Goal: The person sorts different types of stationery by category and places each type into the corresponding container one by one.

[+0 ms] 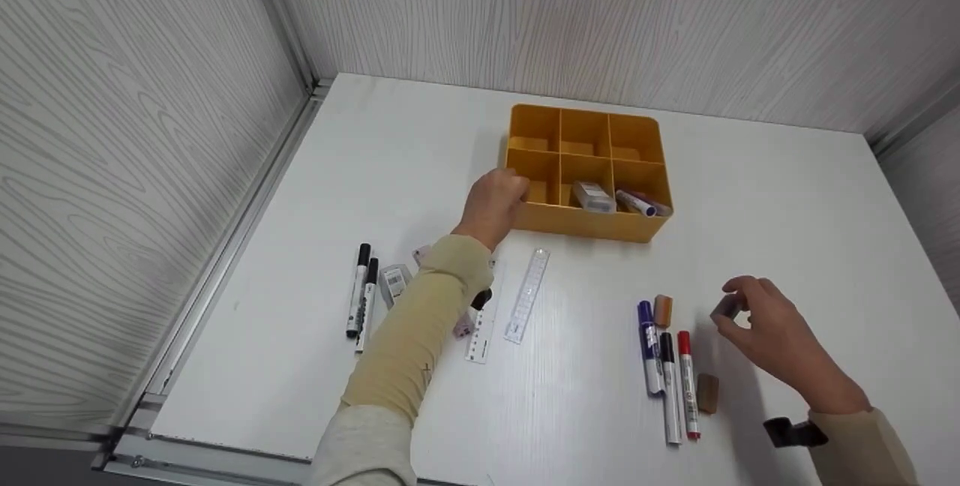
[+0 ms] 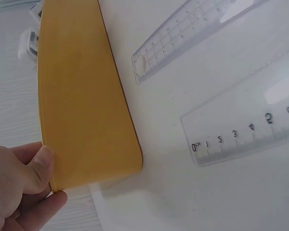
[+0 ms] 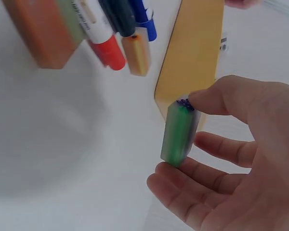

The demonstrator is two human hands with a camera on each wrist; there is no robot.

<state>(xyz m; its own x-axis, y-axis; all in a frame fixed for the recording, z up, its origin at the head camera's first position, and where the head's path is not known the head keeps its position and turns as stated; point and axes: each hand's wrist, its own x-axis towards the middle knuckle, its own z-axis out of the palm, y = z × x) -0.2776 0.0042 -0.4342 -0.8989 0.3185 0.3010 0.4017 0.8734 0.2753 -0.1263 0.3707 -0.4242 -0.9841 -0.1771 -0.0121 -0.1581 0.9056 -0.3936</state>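
Organizer (image 1: 589, 226): orange, six compartments, on the worktop (image 1: 585, 396)
Front-middle compartment: translucent labelled case (image 1: 595, 198)
Front-right compartment: marker (image 1: 635, 203), something partly hidden
Left grip (image 1: 493, 201): pinches organizer's front-left corner
Right grip (image 1: 776, 336): pinches green-sided block (image 3: 176, 134), raised near red marker (image 1: 688, 385)

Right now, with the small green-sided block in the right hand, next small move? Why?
I'd probably ease the right hand toward the orange six-compartment plastic box, aiming for its back-right compartment. That spot looks empty, the right hand pinches the block, and the left hand grips the box's front-left corner, likely steadying it.
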